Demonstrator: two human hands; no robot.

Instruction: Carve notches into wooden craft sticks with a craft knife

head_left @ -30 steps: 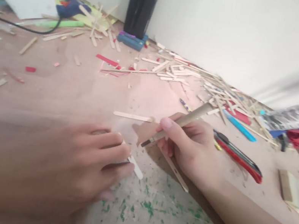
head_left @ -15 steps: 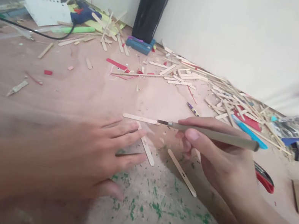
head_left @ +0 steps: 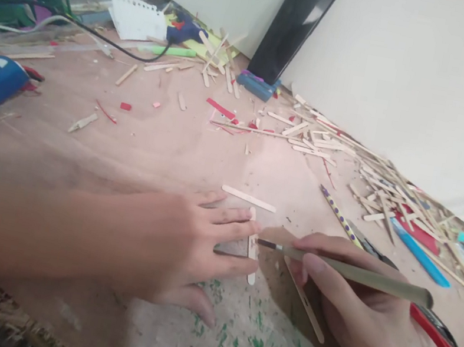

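Left hand [head_left: 196,245] lies spread, fingertips on a wooden stick [head_left: 251,250] flat on the surface [head_left: 181,158]. Right hand [head_left: 356,309] pinches an olive-handled cutter [head_left: 368,278], blade toward 9 o'clock (contact with the wood unclear). Second stick [head_left: 310,312]: 4 o'clock from the first.

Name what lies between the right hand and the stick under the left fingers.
Head view: the tool in the right hand spans that stretch, its dark tip close to the stick, above shadowed tabletop.

One left hand [head_left: 170,240], one right hand [head_left: 354,309], one slim tool [head_left: 383,282], three wooden sticks [head_left: 249,198] mid-frame and one phone [head_left: 293,29] upper centre showed.
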